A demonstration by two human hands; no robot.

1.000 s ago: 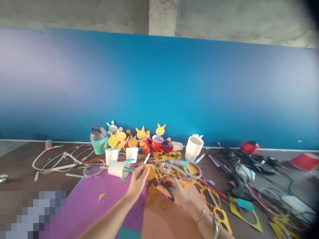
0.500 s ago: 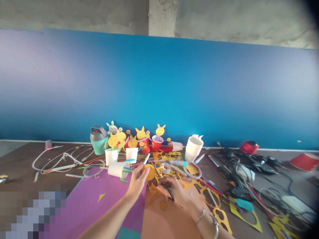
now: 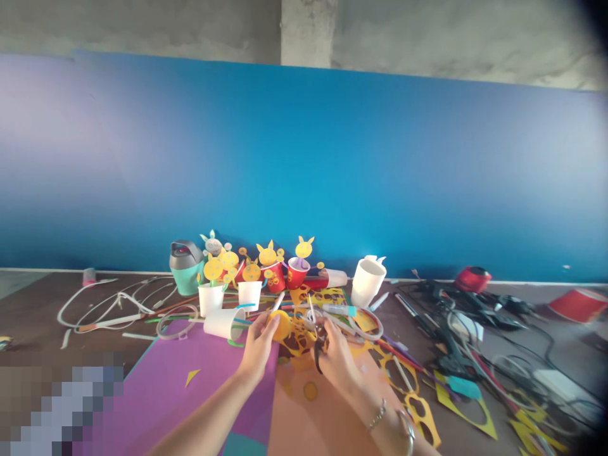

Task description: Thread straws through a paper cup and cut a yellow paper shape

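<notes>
Between its thumb and fingers, my left hand pinches a round yellow paper disc above the edge of the purple sheet. My right hand is closed on black-handled scissors, whose blades point up and away, a little right of the disc and apart from it. A small yellow circle lies on the orange sheet below my hands. Yellow paper with cut-out holes lies behind and between the hands.
Decorated cups with yellow paper faces stand at the back. A white cup lies on its side. White stacked cups stand right of centre. Cables and a black glue gun crowd the right; a teal bottle is back left.
My right hand has turned the scissors more upright and away from the disc, with the blades now visibly parted. My left hand has shifted slightly left, still with the disc.
</notes>
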